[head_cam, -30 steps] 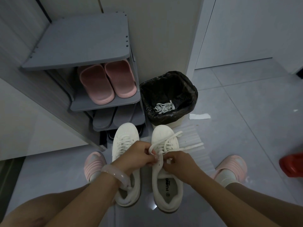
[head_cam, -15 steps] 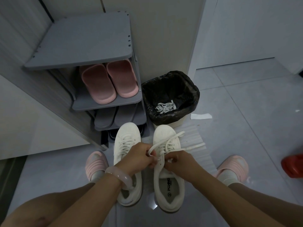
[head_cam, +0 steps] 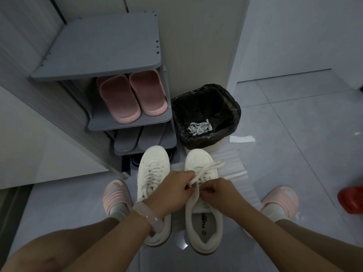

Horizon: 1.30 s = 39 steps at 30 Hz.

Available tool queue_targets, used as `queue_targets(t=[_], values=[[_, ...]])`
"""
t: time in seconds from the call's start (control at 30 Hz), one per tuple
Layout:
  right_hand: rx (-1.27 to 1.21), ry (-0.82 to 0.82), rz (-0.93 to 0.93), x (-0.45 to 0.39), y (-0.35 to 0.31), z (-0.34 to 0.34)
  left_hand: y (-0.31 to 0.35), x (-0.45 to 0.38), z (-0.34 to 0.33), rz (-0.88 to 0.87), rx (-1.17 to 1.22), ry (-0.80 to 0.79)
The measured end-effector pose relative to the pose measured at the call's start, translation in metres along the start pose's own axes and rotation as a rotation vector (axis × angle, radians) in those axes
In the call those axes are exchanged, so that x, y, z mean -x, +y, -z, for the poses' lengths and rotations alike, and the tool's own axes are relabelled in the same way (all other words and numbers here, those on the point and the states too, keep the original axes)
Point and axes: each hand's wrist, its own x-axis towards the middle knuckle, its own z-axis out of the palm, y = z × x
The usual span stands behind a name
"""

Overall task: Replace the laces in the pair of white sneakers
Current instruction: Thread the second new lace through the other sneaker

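Two white sneakers stand side by side on the floor, toes away from me. The left sneaker is laced through. The right sneaker is laced only over its front part. My left hand pinches a white lace near the shoe's upper eyelets. My right hand pinches the same lace close beside it. One loose lace end trails off to the right over a ribbed white sheet. My fingertips hide the eyelet.
A bin with a black bag stands just beyond the sneakers, old white laces inside. The grey shoe rack holds pink slippers. My feet in pink slippers flank the sneakers. A red object lies at the right edge.
Both hands have stayed at the right sneaker's eyelets with only small finger movements on the lace. The sneakers have not moved.
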Motion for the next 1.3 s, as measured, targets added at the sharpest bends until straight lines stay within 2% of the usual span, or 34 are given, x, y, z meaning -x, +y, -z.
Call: queue_targets(t=[0.13,0.23,0.4,0.53,0.67,0.77,1.03,1.23,1.3], values=[[-0.068,-0.073,-0.01,0.0,-0.002,0.007,-0.002,-0.001,0.0,0.049,0.045,-0.023],[-0.067,-0.086,0.003,-0.001,-0.001,0.006,-0.001,0.001,-0.004,0.007,0.045,-0.037],[-0.072,-0.087,0.025,0.0,-0.001,0.006,-0.004,0.004,-0.013,-0.105,-0.19,-0.099],[-0.051,-0.074,0.029,-0.001,-0.001,0.003,0.0,0.004,-0.012,-0.097,-0.352,-0.131],[-0.036,-0.039,0.041,-0.002,0.0,-0.001,-0.001,-0.001,-0.004,0.073,-0.059,-0.033],[-0.022,-0.009,0.05,-0.001,0.0,0.0,-0.006,-0.002,-0.002,0.157,0.11,-0.036],[-0.021,-0.033,0.024,0.0,-0.006,0.004,-0.011,0.002,-0.002,0.306,0.251,-0.033],[-0.01,-0.042,0.02,0.003,-0.008,0.004,0.007,0.008,0.0,0.334,0.293,-0.07],[-0.092,-0.031,-0.019,0.004,-0.007,0.004,0.015,0.013,-0.002,0.311,0.274,-0.112]])
